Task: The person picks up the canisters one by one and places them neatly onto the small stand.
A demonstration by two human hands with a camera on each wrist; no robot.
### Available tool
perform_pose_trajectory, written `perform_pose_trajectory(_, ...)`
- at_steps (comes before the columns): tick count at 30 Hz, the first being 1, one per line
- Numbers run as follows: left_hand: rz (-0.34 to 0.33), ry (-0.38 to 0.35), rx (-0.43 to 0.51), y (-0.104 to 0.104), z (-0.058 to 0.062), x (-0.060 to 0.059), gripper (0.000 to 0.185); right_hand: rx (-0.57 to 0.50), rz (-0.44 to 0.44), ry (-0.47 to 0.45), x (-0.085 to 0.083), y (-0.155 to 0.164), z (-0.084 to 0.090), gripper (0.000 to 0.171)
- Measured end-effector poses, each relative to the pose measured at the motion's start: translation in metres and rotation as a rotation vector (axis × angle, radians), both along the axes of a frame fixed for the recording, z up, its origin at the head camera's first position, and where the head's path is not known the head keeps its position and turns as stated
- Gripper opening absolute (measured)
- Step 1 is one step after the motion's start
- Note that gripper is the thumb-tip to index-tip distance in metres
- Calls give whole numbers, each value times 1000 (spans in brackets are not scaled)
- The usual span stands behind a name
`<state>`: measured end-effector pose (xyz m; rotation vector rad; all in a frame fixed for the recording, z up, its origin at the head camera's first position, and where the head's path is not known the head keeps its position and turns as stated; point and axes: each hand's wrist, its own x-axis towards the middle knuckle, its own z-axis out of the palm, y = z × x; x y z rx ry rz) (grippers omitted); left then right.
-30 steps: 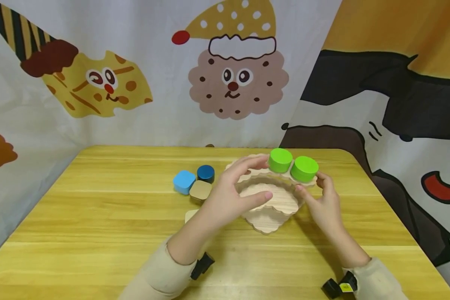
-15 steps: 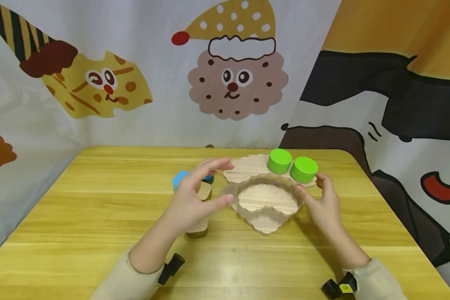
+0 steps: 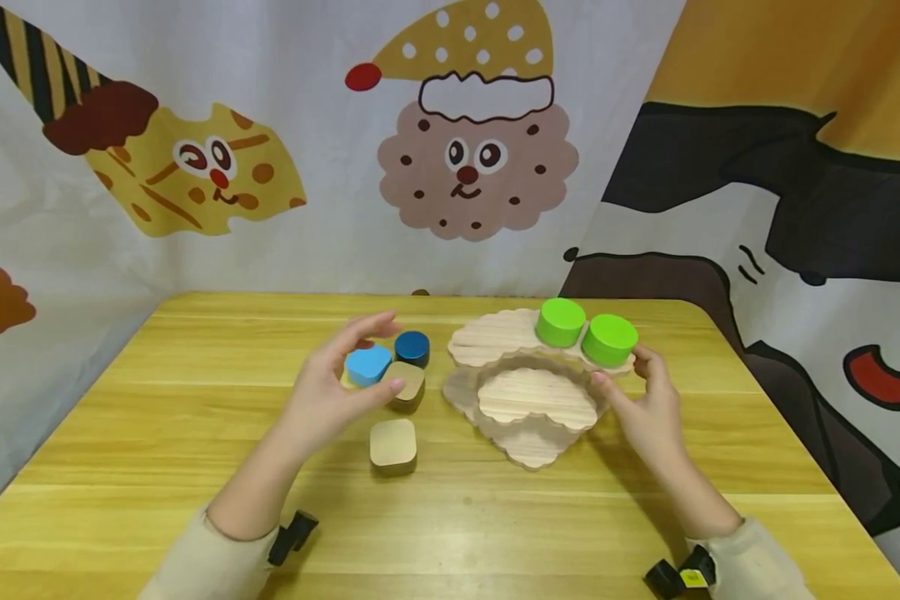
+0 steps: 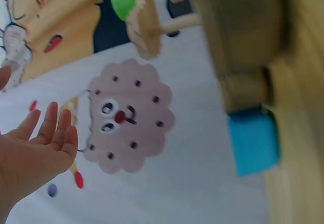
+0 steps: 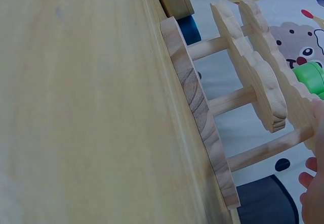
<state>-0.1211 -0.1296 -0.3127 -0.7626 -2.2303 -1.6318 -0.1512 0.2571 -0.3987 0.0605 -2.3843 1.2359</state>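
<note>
A tiered wooden stand (image 3: 528, 398) with scalloped shelves stands right of the table's middle. Two green cylinders (image 3: 561, 322) sit side by side on its top shelf. My right hand (image 3: 624, 377) grips the stand's right edge, thumb in front and fingers behind. My left hand (image 3: 352, 357) hovers with relaxed fingers over a light blue block (image 3: 370, 367), holding nothing; the left wrist view shows its fingers (image 4: 50, 128) straight. Beside that block lie a dark blue cylinder (image 3: 412, 347) and a tan block (image 3: 405, 385). A second tan block (image 3: 393, 445) lies nearer me.
The yellow wooden table (image 3: 157, 433) ends at cartoon-printed cloth walls behind and on both sides. In the right wrist view the stand's base (image 5: 195, 102) and dowels show side-on.
My left hand has left the stand and swung left to the loose blocks, uncovering the nearer tan block. My right hand and the stand have stayed put.
</note>
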Motion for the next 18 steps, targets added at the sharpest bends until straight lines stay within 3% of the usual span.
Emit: perform_pose_trajectory(18,101,-142,-65,-36,-41,-36,60,13,2,-7,1,0,0,64)
